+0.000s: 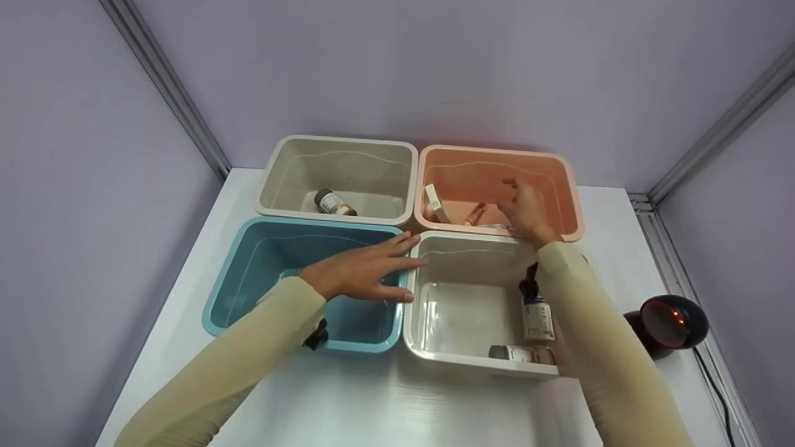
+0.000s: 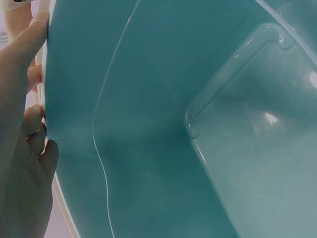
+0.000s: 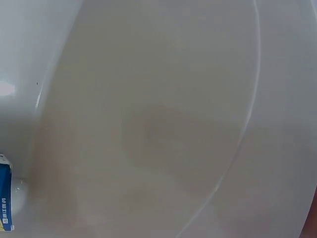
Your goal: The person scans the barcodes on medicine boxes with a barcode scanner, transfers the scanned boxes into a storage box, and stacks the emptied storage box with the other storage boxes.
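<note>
My left hand (image 1: 366, 270), fingers spread, rests on the meeting rims of the blue bin (image 1: 310, 223) and the front right off-white bin (image 1: 466, 316). The left wrist view looks into the blue bin, with the hand at its edge. Over the salmon-pink bin (image 1: 497, 151) is my right hand (image 1: 526, 211), its fingers apart and nothing visible in them. Below it in that bin lie a slim white box (image 1: 436, 203) and a small red tube (image 1: 476, 214). My right wrist camera faces the off-white bin's wall; a blue box (image 3: 5, 196) peeks in at the left.
The back left grey bin (image 1: 341, 141) holds a dark-capped bottle (image 1: 334, 203). A black-topped bottle (image 1: 538, 320) and a brown bottle (image 1: 528, 354) lie in the off-white bin, partly behind my right sleeve. A black corded device (image 1: 674, 321) with red lights stands right.
</note>
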`<state>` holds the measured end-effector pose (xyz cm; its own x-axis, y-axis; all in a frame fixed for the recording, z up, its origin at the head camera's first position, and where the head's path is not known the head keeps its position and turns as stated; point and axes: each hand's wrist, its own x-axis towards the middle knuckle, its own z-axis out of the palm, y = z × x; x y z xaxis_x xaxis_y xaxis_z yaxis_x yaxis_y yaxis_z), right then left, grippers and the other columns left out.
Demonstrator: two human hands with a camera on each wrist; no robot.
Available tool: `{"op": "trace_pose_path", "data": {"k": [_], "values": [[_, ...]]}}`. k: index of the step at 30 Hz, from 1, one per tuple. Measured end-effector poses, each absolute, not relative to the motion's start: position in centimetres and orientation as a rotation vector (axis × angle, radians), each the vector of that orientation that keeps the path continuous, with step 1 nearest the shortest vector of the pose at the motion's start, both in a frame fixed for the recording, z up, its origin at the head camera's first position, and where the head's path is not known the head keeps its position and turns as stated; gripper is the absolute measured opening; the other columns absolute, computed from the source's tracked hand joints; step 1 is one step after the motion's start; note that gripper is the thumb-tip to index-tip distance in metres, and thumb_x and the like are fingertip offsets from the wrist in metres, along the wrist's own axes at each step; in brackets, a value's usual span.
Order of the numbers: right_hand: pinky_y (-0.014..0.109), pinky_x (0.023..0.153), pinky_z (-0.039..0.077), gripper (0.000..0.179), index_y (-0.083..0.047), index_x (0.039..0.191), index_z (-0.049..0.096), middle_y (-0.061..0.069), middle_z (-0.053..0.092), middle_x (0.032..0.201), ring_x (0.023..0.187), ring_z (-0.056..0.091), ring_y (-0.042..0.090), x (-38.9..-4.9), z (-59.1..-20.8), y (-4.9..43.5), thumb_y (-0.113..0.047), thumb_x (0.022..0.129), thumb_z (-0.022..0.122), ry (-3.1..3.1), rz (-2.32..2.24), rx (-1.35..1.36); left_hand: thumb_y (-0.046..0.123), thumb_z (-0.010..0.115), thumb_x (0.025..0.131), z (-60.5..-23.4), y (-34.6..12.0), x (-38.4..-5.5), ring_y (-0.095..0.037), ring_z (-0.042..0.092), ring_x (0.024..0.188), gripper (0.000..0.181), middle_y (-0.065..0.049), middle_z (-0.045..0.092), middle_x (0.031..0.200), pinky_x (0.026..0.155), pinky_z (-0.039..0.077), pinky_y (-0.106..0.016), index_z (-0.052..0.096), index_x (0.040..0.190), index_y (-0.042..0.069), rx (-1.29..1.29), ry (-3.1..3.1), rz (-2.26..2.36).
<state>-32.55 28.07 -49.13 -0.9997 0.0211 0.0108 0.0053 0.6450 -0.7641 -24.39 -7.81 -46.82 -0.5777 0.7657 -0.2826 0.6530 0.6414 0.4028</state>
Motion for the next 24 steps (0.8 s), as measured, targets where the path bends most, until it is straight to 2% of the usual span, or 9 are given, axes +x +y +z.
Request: {"op": "trace_pose_path", "data": {"k": [6, 10, 14, 18, 21, 24], "values": [[0.062, 0.118, 0.048, 0.046, 0.005, 0.151, 0.055, 0.028, 0.053, 0.156, 0.142, 0.053, 0.048, -31.7, -48.8, 28.3, -0.005, 0.106, 0.062, -2.708, 1.321, 0.193, 0.072, 0.060, 0.101, -46.7, -7.8, -24.4, -0.019, -0.002, 0.173, 0.081, 0.012, 0.000, 0.185, 0.134, 0.025, -0.060, 0.031, 0.172, 0.043, 1.104, 2.435, 0.353], [0.061, 0.108, 0.056, 0.039, 0.001, 0.143, 0.061, 0.024, 0.060, 0.148, 0.134, 0.058, 0.043, -29.8, -48.2, 28.1, -0.009, 0.105, 0.068, -2.747, 1.228, 0.350, 0.072, 0.060, 0.101, -46.7, -7.8, -24.2, -0.019, -0.001, 0.173, 0.082, 0.011, 0.001, 0.185, 0.134, 0.025, -0.060, 0.032, 0.172, 0.043, 1.106, 2.432, 0.355], [0.053, 0.093, 0.063, 0.029, -0.001, 0.129, 0.068, 0.018, 0.069, 0.131, 0.118, 0.067, 0.036, -27.2, -47.7, 28.1, -0.009, 0.102, 0.075, -2.769, 1.140, 0.586, 0.073, 0.060, 0.101, -46.6, -7.9, -24.1, -0.020, -0.001, 0.173, 0.083, 0.011, 0.001, 0.185, 0.134, 0.026, -0.061, 0.034, 0.172, 0.039, 1.112, 2.426, 0.367], [0.042, 0.081, 0.063, 0.015, -0.004, 0.113, 0.075, 0.009, 0.075, 0.109, 0.096, 0.072, 0.023, -25.2, -47.5, 28.7, -0.006, 0.098, 0.077, -2.818, 1.021, 0.879, 0.074, 0.059, 0.101, -46.5, -8.0, -24.2, -0.020, -0.001, 0.173, 0.083, 0.009, 0.002, 0.185, 0.134, 0.027, -0.059, 0.034, 0.172, 0.037, 1.140, 2.437, 0.358], [0.040, 0.080, 0.063, 0.011, -0.008, 0.108, 0.076, 0.004, 0.077, 0.103, 0.092, 0.072, 0.018, -24.3, -47.6, 29.2, -0.006, 0.098, 0.076, -2.927, 0.928, 1.079, 0.075, 0.058, 0.101, -46.4, -8.1, -24.3, -0.019, -0.001, 0.173, 0.083, 0.010, 0.002, 0.185, 0.134, 0.026, -0.058, 0.033, 0.172, 0.039, 1.142, 2.445, 0.342], [0.042, 0.085, 0.063, 0.013, -0.010, 0.112, 0.077, 0.003, 0.078, 0.105, 0.096, 0.074, 0.018, -23.7, -48.3, 29.3, -0.010, 0.099, 0.075, -3.082, 0.846, 1.215, 0.075, 0.058, 0.101, -46.4, -8.2, -24.3, -0.019, -0.002, 0.173, 0.083, 0.011, 0.000, 0.185, 0.134, 0.026, -0.058, 0.031, 0.172, 0.041, 1.126, 2.442, 0.339]]}}
